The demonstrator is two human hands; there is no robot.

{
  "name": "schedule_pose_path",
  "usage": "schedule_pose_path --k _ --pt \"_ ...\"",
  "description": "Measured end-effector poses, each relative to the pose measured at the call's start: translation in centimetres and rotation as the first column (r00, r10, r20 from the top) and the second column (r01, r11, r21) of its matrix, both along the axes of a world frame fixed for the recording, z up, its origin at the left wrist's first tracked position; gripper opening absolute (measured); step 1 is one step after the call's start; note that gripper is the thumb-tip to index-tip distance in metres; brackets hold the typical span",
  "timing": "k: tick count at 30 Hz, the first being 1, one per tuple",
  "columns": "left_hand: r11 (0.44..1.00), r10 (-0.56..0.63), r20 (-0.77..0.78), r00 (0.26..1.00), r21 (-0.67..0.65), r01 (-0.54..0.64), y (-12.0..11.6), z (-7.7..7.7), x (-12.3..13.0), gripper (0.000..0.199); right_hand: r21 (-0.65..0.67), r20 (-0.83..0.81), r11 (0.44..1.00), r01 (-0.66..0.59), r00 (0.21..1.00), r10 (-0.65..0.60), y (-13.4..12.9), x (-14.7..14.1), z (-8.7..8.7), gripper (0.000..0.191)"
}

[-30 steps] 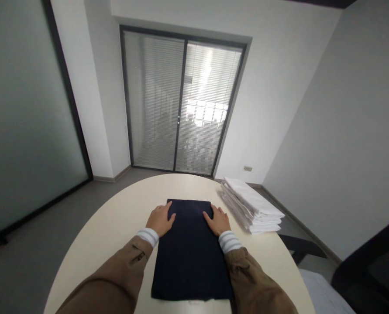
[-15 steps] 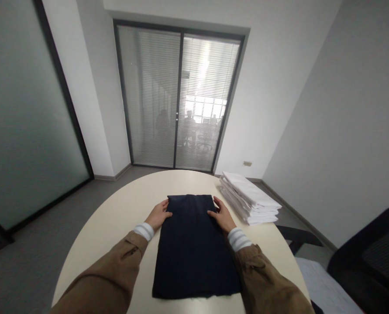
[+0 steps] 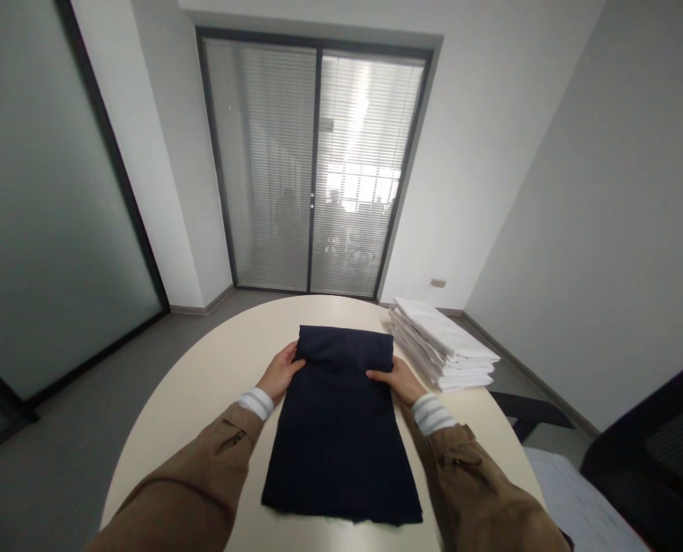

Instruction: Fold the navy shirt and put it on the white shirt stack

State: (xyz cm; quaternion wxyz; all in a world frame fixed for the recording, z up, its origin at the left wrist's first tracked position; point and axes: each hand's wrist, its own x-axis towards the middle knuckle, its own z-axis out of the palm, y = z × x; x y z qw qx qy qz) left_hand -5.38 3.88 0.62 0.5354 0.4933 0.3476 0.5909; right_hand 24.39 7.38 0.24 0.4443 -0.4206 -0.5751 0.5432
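A dark navy cloth [image 3: 341, 437] lies lengthwise on the round table, its far end raised and bent over in a band. My left hand [image 3: 282, 369] grips the cloth's left edge near that far end, thumb on top and fingers tucked behind. On the opposite edge, my right hand [image 3: 399, 379] pinches the cloth the same way, with its thumb flat on the fabric and the other fingers hidden underneath. The near end of the cloth rests on the table and looks slightly frayed.
A stack of folded white cloths [image 3: 441, 341] sits at the table's far right, close to my right hand. The pale round table [image 3: 174, 429] has a black chair [image 3: 657, 452] at its right. Beyond stand glass doors with blinds [image 3: 261, 169].
Both hands have lifted the far end of the navy cloth, which now stands higher and shows a bent-over band. My right hand has moved slightly right and wraps farther under the edge.
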Motion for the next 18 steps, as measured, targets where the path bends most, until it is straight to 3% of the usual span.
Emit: schedule_pose_path --k 6,13,18 --pt "0.976 -0.215 -0.191 0.958 -0.019 0.215 -0.6 0.0 -0.9 0.100 -0.005 -0.105 0.998 0.064 0.992 -0.064 -0.5 -0.5 0.0 0.060" --pt "0.979 -0.195 -0.184 0.964 -0.090 0.181 -0.9 -0.2 -0.8 0.073 -0.022 -0.001 0.978 -0.207 0.978 0.207 -1.7 1.0 1.7 0.090" --pt "0.971 -0.231 -0.128 0.965 -0.084 0.222 -1.2 -0.2 -0.8 0.073 -0.035 0.074 0.978 -0.204 0.976 0.206 -1.7 1.7 1.4 0.088"
